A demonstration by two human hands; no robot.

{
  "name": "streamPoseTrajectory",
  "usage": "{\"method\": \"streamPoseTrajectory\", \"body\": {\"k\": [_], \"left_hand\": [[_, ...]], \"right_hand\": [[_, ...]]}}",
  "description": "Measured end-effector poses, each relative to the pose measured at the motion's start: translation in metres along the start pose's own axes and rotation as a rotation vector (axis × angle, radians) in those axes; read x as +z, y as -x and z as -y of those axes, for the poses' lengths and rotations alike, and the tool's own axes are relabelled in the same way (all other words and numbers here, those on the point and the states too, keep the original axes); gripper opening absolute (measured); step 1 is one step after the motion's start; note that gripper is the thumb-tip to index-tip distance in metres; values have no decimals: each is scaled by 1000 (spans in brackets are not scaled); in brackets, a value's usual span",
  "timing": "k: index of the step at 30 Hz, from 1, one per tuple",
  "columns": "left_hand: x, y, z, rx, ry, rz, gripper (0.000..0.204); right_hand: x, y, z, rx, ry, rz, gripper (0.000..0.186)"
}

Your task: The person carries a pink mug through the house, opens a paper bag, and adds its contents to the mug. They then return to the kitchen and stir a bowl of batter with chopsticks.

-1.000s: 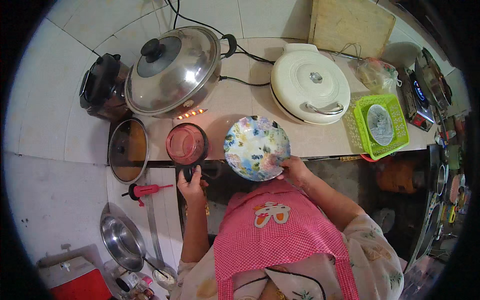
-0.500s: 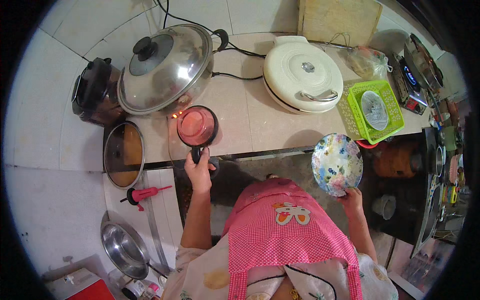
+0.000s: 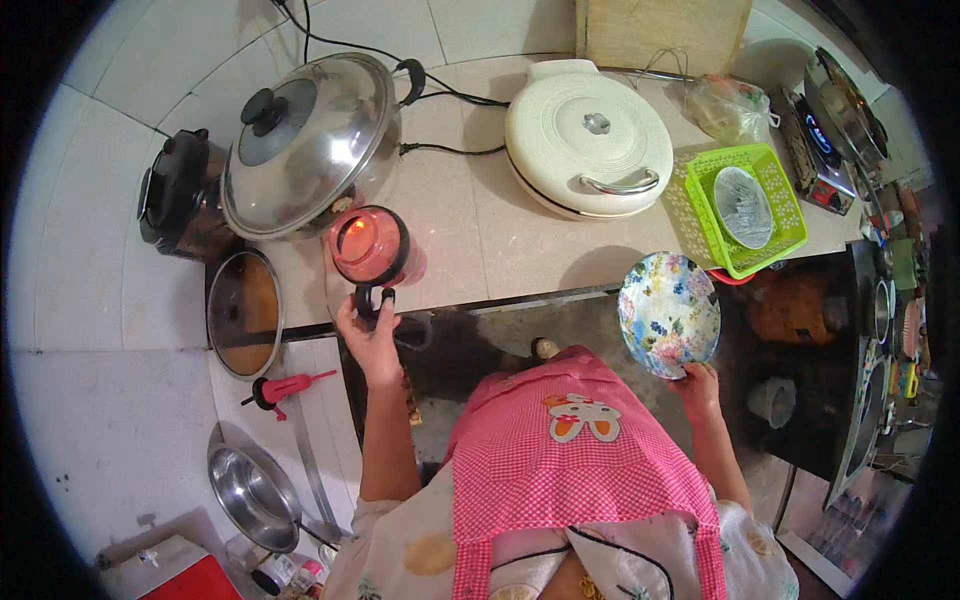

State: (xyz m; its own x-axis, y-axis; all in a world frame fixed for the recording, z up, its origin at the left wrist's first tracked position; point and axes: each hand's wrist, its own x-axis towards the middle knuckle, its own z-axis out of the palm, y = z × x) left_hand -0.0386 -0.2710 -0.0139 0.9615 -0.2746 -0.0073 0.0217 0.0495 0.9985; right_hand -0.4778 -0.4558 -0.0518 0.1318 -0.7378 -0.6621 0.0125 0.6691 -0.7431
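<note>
My left hand (image 3: 367, 338) grips the black handle of a pink transparent pitcher (image 3: 362, 243) at the counter's front edge, just beside a large steel lidded cooker (image 3: 300, 160). My right hand (image 3: 696, 390) holds a floral-patterned plate (image 3: 668, 312) by its lower rim, out past the counter's edge, below the green plastic basket (image 3: 699, 208). A glass lid (image 3: 240, 310) lies at the left of the pitcher, with a pink long-nozzled tool (image 3: 290, 389) below it.
A white round electric pan (image 3: 590, 150) stands on the counter (image 3: 450, 240). Behind are cables and a wooden board (image 3: 660, 30). A black appliance (image 3: 175, 195) is at left, a hob with a pan (image 3: 840, 110) at right. A steel bowl (image 3: 245, 490) lies lower left.
The plate has moved from in front of me out to the right in my right hand. The pitcher rose slightly, then shifted left and down with my left hand still on its handle.
</note>
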Motion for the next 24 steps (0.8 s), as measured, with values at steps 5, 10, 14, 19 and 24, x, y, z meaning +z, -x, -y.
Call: {"method": "streamPoseTrajectory", "body": {"k": [5, 10, 14, 19, 24], "left_hand": [[-10, 36, 11, 148, -280, -226, 62], [3, 74, 32, -1, -173, 398, 32], [52, 82, 31, -445, 72, 993, 40], [125, 108, 31, -942, 403, 1378, 64], [138, 118, 35, -854, 358, 1361, 54]], "right_hand": [[-5, -10, -6, -25, -60, 7, 31], [10, -1, -32, 24, -99, -142, 28], [52, 37, -17, 23, -163, -56, 27], [62, 66, -19, -3, -297, -83, 24], [68, 83, -28, -3, -309, -58, 24]]}}
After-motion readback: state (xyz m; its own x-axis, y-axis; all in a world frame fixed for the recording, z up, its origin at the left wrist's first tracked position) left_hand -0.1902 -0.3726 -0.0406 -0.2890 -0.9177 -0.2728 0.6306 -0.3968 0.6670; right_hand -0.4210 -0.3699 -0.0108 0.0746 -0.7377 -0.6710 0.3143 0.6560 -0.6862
